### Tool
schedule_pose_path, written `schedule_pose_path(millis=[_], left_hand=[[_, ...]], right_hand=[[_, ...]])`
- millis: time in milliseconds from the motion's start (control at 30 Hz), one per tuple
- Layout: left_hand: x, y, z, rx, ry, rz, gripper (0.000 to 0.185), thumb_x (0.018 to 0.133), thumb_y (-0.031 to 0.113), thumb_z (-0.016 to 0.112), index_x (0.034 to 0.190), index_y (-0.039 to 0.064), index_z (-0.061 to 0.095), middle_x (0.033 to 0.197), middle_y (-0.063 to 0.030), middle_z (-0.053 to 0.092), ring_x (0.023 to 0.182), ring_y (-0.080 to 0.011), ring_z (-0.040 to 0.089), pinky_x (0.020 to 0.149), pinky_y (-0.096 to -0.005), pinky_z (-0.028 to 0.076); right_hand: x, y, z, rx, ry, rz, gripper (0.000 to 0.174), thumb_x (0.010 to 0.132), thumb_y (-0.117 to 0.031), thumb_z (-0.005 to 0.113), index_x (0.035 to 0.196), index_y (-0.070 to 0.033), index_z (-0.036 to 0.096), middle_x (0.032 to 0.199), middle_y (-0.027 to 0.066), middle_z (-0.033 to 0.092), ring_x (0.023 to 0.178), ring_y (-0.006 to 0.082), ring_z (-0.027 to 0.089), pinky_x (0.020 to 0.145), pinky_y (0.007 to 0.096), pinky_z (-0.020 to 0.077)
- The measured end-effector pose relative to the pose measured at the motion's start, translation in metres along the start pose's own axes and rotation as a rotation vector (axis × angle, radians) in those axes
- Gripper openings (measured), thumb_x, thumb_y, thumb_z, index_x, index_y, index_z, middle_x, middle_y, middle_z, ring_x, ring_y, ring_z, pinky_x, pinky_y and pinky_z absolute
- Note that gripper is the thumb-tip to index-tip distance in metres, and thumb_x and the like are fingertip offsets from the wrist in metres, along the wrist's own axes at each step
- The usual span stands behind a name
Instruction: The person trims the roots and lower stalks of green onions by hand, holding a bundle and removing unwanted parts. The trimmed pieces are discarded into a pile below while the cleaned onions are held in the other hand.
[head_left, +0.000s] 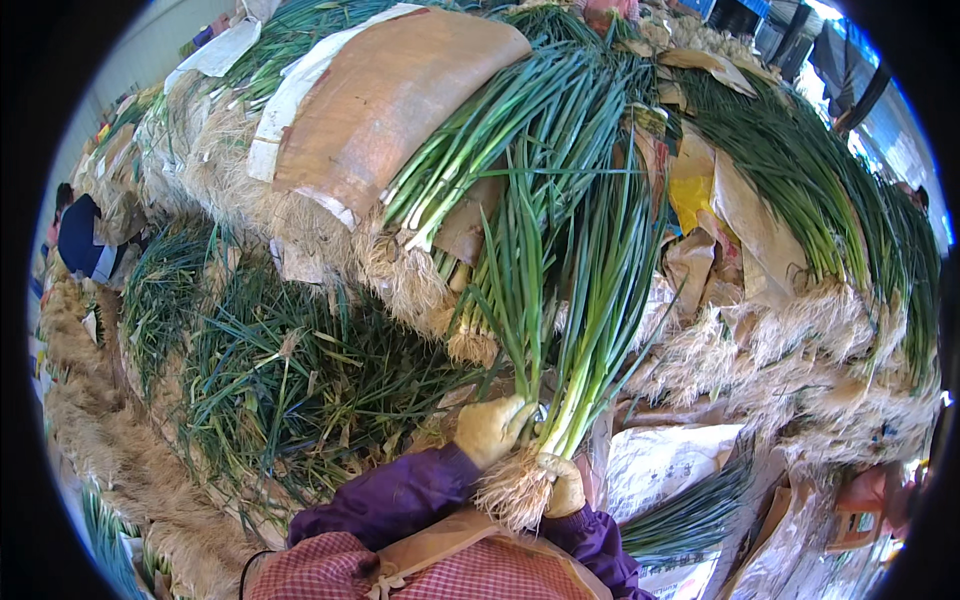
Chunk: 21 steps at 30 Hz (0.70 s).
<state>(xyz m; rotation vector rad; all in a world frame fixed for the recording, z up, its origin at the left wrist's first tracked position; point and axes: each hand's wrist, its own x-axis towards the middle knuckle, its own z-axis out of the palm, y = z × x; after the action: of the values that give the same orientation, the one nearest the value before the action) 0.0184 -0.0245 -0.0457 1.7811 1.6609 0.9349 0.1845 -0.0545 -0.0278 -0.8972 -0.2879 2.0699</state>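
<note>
My left hand (493, 429), in a pale yellowish glove, is closed around the lower stems of some green onions (531, 322), just left of a larger bunch. My right hand (564, 486), gloved alike, grips the root end of that bunch of green onions (581, 390). Its pale roots (517, 487) hang between the two hands, over my apron, and its leaves point away from me. A small metallic thing shows beside my left fingers; what it is cannot be told. Beyond, more green onions (480, 180) lie with their roots towards me.
A brown sheet (397, 97) covers part of the onion pile. Loose leaves (300, 375) heap at the left, beside a long row of roots (135, 465). More onions lie on a white printed sack (660, 465) at right. A plastic stool (855, 529) stands far right. A person (82, 236) bends at far left.
</note>
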Motion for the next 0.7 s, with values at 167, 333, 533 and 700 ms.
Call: schedule_pose_path(millis=[167, 333, 533, 700], left_hand=[[-0.052, -0.027, -0.018, 0.015, -0.034, -0.207, 0.034, 0.094, 0.038, 0.058, 0.099, 0.007, 0.068, 0.077, -0.015, 0.067, 0.064, -0.0309, 0.066, 0.061, -0.0373, 0.052], [-0.038, -0.049, -0.049, 0.469, -0.008, -0.164, 0.034, 0.089, 0.043, 0.061, 0.101, 0.012, 0.066, 0.08, -0.0116, 0.066, 0.071, -0.0296, 0.065, 0.061, -0.0402, 0.05], [0.049, -0.046, -0.013, -1.445, 0.152, -0.5, 0.031, 0.092, 0.035, 0.063, 0.1, 0.005, 0.06, 0.093, -0.0071, 0.067, 0.079, -0.0185, 0.065, 0.076, -0.0359, 0.056], [0.008, -0.009, -0.046, -1.49, -0.044, -0.325, 0.019, 0.098, 0.024, 0.056, 0.092, 0.007, 0.055, 0.069, -0.0016, 0.058, 0.061, -0.0117, 0.057, 0.067, -0.029, 0.056]], right_hand=[[0.005, 0.01, -0.014, 0.098, -0.028, 0.091, 0.04, 0.08, -0.005, 0.064, 0.118, 0.005, 0.053, 0.084, 0.0071, 0.064, 0.072, 0.0181, 0.063, 0.067, 0.0332, 0.0555], [0.001, 0.006, -0.003, 0.087, -0.087, 0.072, 0.054, 0.078, -0.004, 0.064, 0.129, -0.002, 0.048, 0.107, 0.0148, 0.064, 0.09, 0.0247, 0.065, 0.081, 0.0375, 0.0544], [0.002, 0.011, -0.007, 0.134, -0.138, 0.088, 0.057, 0.078, -0.002, 0.063, 0.132, -0.003, 0.046, 0.115, 0.018, 0.062, 0.098, 0.0265, 0.063, 0.087, 0.0389, 0.0527], [0.002, 0.005, -0.015, 0.294, -0.15, 0.053, 0.055, 0.076, -0.007, 0.064, 0.129, -0.001, 0.048, 0.115, 0.0186, 0.061, 0.1, 0.0289, 0.061, 0.088, 0.0415, 0.0521]])
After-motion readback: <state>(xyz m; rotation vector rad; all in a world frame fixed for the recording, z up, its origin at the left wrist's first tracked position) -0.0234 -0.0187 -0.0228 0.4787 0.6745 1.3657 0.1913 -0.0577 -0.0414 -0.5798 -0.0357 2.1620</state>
